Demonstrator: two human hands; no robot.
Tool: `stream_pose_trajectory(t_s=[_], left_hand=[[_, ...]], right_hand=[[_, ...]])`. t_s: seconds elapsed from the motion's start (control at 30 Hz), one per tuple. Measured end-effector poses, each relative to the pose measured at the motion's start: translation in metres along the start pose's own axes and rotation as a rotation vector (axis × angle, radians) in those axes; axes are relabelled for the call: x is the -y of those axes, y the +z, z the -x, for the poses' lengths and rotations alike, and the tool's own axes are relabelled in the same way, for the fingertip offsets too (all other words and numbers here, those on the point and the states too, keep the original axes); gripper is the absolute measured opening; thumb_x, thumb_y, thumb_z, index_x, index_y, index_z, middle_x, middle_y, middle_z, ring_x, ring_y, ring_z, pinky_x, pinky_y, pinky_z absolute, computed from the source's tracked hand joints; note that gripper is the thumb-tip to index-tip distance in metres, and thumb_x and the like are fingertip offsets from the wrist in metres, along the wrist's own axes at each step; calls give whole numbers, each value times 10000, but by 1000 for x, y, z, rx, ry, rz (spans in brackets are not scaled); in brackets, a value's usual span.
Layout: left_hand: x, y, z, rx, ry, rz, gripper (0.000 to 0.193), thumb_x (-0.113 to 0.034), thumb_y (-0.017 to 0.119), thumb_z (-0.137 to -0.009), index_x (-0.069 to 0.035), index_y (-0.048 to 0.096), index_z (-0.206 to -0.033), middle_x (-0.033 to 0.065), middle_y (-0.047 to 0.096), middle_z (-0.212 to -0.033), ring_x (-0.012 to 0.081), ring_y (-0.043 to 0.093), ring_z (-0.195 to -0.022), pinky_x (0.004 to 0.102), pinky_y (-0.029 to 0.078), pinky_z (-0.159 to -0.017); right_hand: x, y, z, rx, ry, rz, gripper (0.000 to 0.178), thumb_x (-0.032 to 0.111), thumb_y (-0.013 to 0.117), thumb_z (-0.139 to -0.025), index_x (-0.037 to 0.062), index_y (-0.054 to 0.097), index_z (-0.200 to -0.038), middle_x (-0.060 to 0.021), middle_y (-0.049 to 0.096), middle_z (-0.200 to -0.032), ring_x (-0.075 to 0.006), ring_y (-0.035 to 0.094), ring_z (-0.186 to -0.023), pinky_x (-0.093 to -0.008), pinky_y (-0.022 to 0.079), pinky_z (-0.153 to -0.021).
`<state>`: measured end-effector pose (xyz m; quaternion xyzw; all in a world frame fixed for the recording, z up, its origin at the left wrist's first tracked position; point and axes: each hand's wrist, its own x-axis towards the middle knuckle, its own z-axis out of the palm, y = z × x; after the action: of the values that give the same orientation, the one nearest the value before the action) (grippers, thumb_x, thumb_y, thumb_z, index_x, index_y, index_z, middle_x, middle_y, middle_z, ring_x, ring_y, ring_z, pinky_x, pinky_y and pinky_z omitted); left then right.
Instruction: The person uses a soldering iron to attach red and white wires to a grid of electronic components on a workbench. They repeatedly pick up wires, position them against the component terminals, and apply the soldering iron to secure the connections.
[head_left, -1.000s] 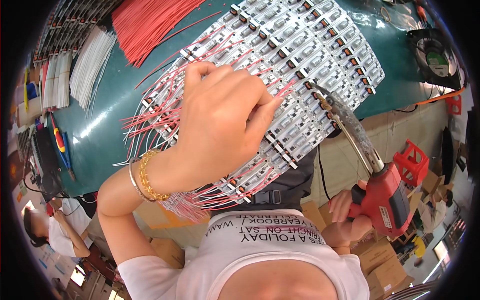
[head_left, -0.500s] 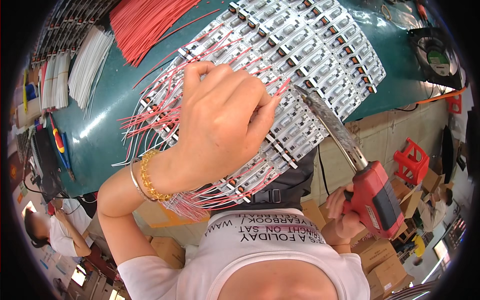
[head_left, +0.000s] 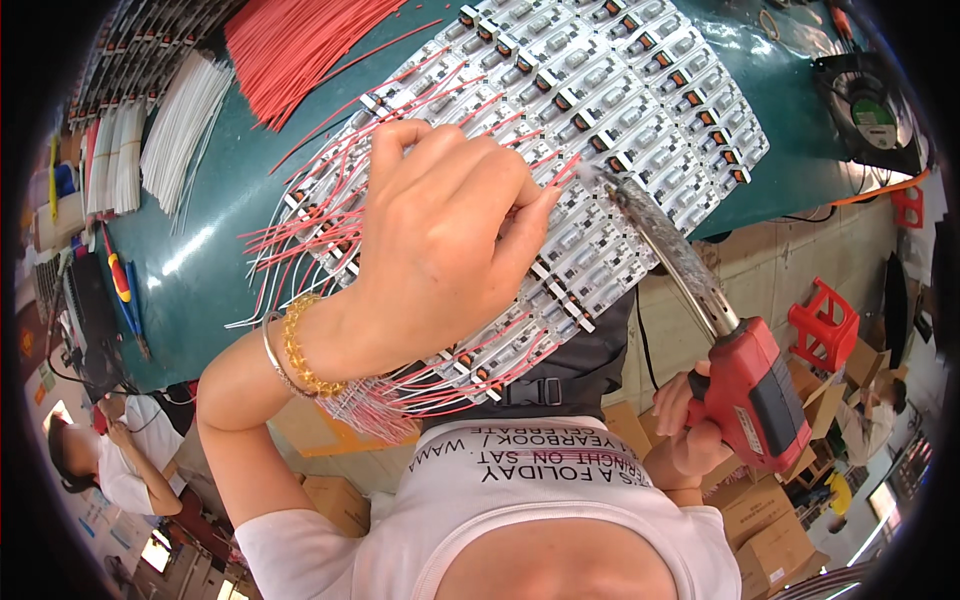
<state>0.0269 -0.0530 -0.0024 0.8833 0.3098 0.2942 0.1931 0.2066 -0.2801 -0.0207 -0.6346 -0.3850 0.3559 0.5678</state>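
Observation:
Above a panel of small white circuit boards (head_left: 690, 65), my left hand (head_left: 440, 235) is closed, its thumb and forefinger pinching a red wire (head_left: 566, 170). The wire's end sticks out to the right over the boards. My right hand (head_left: 695, 435) grips a red and black soldering gun (head_left: 755, 395). Its long, dirty metal barrel points up and left, with the tip just right of the wire's end. A pale wisp hangs by the tip. Several red and white wires fan out from the panel's left side. My palm hides part of the panel.
Bundles of red wires (head_left: 290, 55) and white wires (head_left: 185, 125) lie on the green table (head_left: 200, 290). Pliers (head_left: 124, 290) lie at left. A black fan (head_left: 872, 118) sits at far right. A red stool (head_left: 824, 325) and cardboard boxes (head_left: 765, 535) stand on the floor. Other people are farther off.
The soldering gun's tip has shifted slightly right, away from the wire's end, and a pale wisp now shows there. My left hand stays nearly still, pinching the wire.

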Motion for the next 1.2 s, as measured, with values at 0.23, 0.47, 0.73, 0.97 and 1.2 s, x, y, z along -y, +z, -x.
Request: stream_pose_trajectory(t_s=[0.23, 0.47, 0.73, 0.97, 1.2], left_hand=[[-1, -1, 0, 11, -17, 6, 149, -15, 712, -700, -63, 578, -655, 7, 490, -584, 177, 461, -577, 324, 341, -707], [-9, -4, 0, -18, -20, 63, 134, -22, 731, -644, -51, 612, -696, 42, 531, -747, 198, 489, -671, 306, 342, -715], [-12, 4, 3, 36, -14, 64, 138, -5, 710, -636, -44, 583, -676, 47, 522, -754, 201, 494, -708, 334, 337, -717], [-13, 5, 3, 30, -4, 47, 141, -3, 705, -638, -42, 574, -670, 50, 515, -743, 210, 505, -717, 338, 340, -717], [-12, 7, 4, 22, 5, 39, 151, -3, 707, -638, -49, 566, -663, 47, 508, -736, 210, 509, -712, 340, 333, -710]], right_hand=[[20, 16, -10, -25, 84, -54, 795, 597, 557, -819, -77, 422, -1218, 29, 421, -467, -97, 405, -372, -237, 347, -399], [17, 4, -9, 15, 118, -165, 823, 631, 546, -803, -68, 396, -1211, 21, 427, -464, -102, 406, -370, -236, 353, -399], [17, 6, -4, -18, 95, -175, 762, 610, 556, -809, -52, 420, -1158, 13, 430, -462, -108, 401, -373, -236, 354, -403], [15, 5, 0, -31, 149, -133, 701, 584, 584, -807, -47, 438, -1073, 5, 430, -465, -112, 405, -375, -237, 346, -393], [17, 5, -2, 22, 85, -43, 712, 575, 580, -817, -58, 461, -1119, 14, 435, -469, -102, 409, -380, -234, 350, -394]])
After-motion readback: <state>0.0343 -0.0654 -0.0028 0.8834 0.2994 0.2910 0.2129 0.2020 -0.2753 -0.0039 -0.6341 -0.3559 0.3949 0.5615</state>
